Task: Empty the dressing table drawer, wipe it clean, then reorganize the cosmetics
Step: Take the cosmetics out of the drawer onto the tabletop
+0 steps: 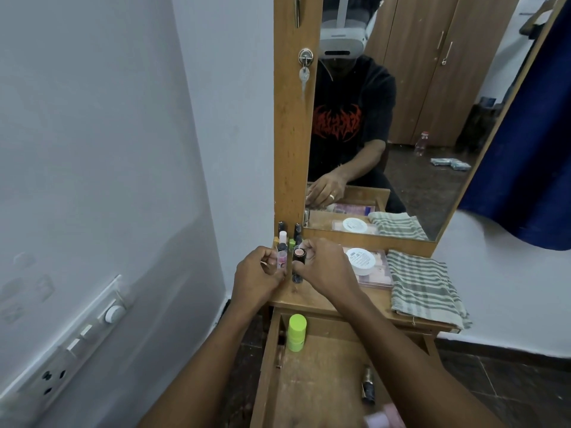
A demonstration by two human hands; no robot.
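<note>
Centre of frame: left hand point(262, 271) pinches a small clear pink bottle point(281, 261); right hand point(326, 267) grips a dark cylindrical bottle with a pink cap point(298, 262). Both are on the wooden bench point(309, 299), beside a cluster of small bottles point(289, 233). Lower frame: open wooden drawer point(321, 375) holds a lime-green plastic jar point(296, 332) and a slim dark bottle point(367, 386). Green-and-white striped cloth point(423, 285) lies folded at right. Judgement: emptying partly done; wiping and reorganizing remain.

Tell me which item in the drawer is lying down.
The dark bottle toward the drawer's right lies on its side. The lime-green container at back left stands upright; the pink item at the frame edge is too blurred.
</note>
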